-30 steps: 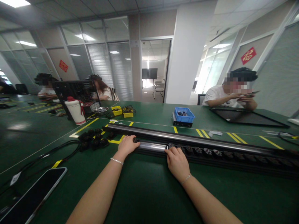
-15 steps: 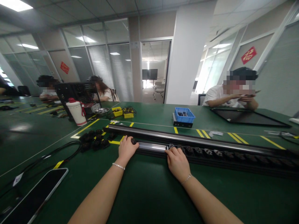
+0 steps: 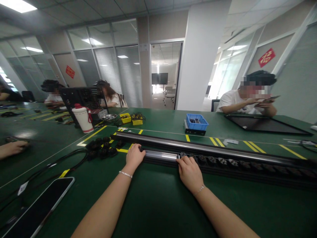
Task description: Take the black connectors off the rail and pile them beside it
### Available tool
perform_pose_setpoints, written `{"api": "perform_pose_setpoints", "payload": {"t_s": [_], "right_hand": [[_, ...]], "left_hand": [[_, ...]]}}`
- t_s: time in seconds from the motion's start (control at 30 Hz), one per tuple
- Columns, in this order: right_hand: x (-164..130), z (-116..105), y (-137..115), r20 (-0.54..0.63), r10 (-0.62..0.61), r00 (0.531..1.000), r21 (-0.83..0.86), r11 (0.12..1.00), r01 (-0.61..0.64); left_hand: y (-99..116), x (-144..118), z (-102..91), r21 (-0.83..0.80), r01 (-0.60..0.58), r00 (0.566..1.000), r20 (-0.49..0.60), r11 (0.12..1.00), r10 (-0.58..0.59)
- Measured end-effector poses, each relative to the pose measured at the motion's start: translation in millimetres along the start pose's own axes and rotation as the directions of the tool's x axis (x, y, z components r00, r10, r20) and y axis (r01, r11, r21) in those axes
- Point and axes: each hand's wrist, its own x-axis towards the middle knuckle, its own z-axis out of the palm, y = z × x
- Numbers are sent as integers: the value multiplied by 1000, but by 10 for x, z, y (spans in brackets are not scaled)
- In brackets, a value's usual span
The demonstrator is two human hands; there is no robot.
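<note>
A long black rail with a shiny metal channel (image 3: 160, 155) lies across the green table in front of me. At its left end is my left hand (image 3: 134, 159), fingers closed round a small black part (image 3: 141, 149) that they largely cover. My right hand (image 3: 190, 172) rests on the near edge of the channel, fingertips pinched together where the bare metal meets a row of small black parts (image 3: 212, 160); what they grip is hidden. Behind, a second long rail (image 3: 188, 146) runs roughly parallel. More black parts (image 3: 99, 147) sit in a pile left of my left hand.
A phone (image 3: 41, 208) and black cables (image 3: 71, 162) lie at left. Farther back stand a white cup (image 3: 83, 119), an open computer case (image 3: 74, 99), yellow trays (image 3: 125, 117) and a blue bin (image 3: 197, 122). Co-workers sit opposite; another person's hand (image 3: 18, 147) is at far left.
My left hand has tilted slightly over the black part; my right hand stays nearly in place. Another person's hand has come into view at far left. The whole view has shifted a little.
</note>
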Motion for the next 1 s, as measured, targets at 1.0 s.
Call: {"api": "perform_pose_setpoints", "payload": {"t_s": [1.0], "right_hand": [[7, 8, 5, 1, -6, 1000, 8, 1000, 6]], "left_hand": [[-161, 101, -45, -57, 111, 994, -12, 992, -112]]}}
